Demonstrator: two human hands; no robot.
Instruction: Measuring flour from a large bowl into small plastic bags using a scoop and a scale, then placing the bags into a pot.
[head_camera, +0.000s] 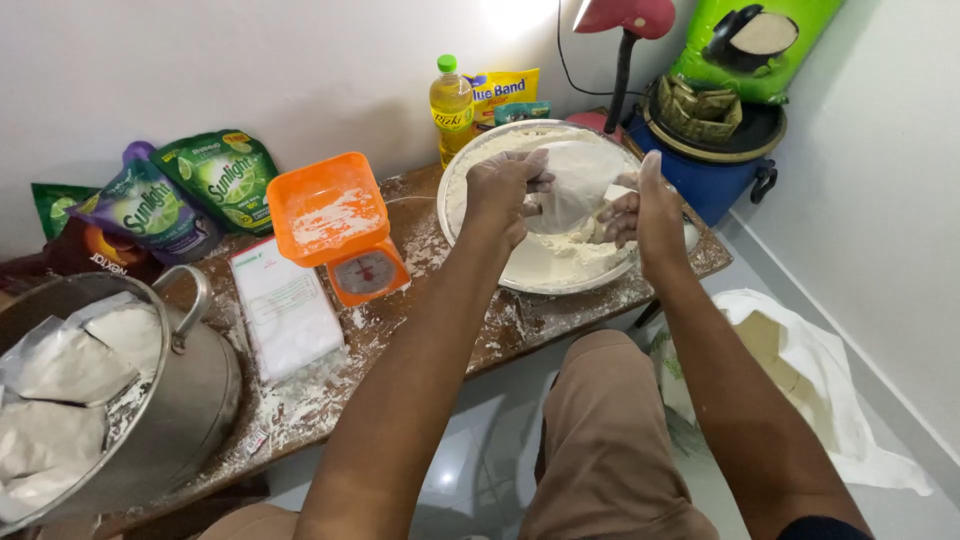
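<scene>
Both my hands are over a wide metal basin (470, 150) of white flour at the far side of a low wooden table (520, 325). My left hand (505, 190) grips the top edge of a clear plastic bag (575, 185) that holds some flour. My right hand (640, 215) grips the bag's other side, thumb up. The bag hangs between them above the flour heap (555, 262).
An orange kitchen scale (335, 225) dusted with flour stands left of the basin. A stack of flat plastic bags (285, 310) lies beside it. A big metal pot (130, 400) with filled flour bags sits at the left. Detergent pouches, an oil bottle (451, 100) and a blue container (705, 165) line the wall.
</scene>
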